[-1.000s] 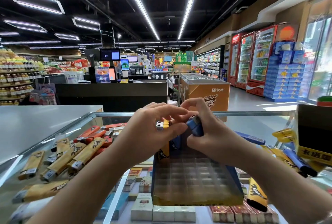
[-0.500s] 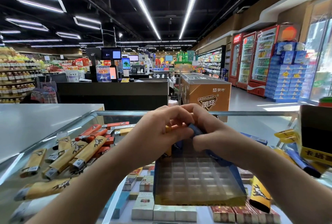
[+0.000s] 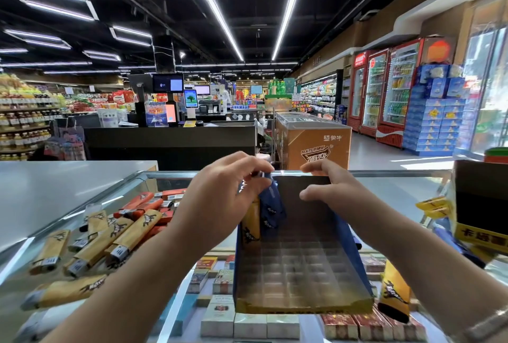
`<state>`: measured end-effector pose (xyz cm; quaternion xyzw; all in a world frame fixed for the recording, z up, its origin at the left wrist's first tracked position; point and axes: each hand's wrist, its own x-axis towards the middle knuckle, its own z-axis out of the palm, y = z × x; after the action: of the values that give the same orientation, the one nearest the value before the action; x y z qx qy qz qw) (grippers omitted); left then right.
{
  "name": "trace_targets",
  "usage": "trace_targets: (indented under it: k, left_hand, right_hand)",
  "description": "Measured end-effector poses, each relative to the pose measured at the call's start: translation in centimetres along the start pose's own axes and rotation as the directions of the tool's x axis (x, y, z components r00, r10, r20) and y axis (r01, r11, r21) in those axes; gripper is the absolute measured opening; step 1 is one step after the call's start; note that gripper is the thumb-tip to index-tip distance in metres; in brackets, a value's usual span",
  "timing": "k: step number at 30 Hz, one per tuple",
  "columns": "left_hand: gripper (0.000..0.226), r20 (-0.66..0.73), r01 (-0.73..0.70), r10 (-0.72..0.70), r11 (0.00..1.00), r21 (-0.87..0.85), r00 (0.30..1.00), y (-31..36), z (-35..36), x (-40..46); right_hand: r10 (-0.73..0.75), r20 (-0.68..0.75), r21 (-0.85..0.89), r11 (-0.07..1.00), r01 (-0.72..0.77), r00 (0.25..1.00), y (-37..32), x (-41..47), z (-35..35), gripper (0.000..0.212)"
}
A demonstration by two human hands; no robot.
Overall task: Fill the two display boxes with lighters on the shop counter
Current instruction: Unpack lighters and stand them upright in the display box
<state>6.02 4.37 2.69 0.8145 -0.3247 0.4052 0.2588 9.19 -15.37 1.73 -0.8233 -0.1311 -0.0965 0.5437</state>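
Our left hand (image 3: 220,199) pinches a dark-blue lighter (image 3: 270,205), standing it upright in the back-left corner of the gridded cardboard display box (image 3: 302,274), just beside a yellow lighter (image 3: 250,224) already seated there. Our right hand (image 3: 334,191) hovers over the box's back edge, fingers loosely curled and holding nothing. Loose yellow and orange lighters (image 3: 110,235) lie flat on the glass counter (image 3: 41,194), nearer our left hand, so we judge it the better one for the coming reach.
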Motion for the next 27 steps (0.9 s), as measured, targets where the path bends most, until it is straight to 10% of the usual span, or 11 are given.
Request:
trace_targets:
  k: [11, 23, 27]
  left_hand:
    - [0.019, 0.118, -0.147, 0.12, 0.956, 0.254, 0.986, 0.4, 0.8, 0.0]
    - [0.03, 0.237, 0.138, -0.157, 0.986, 0.093, 0.959, -1.1, 1.8, -0.5]
    - [0.031, 0.251, 0.125, -0.151, 0.985, 0.118, 0.956, -1.1, 1.9, -0.8]
  right_hand:
    - [0.097, 0.028, -0.057, 0.994, -0.095, 0.995, -0.6, -0.3, 0.3, 0.034]
    - [0.116, 0.076, -0.057, 0.992, -0.112, 0.99, -0.5, -0.4, 0.3, 0.031]
    - [-0.11, -0.253, -0.093, 0.992, 0.089, 0.961, -1.0, -0.3, -1.4, 0.019]
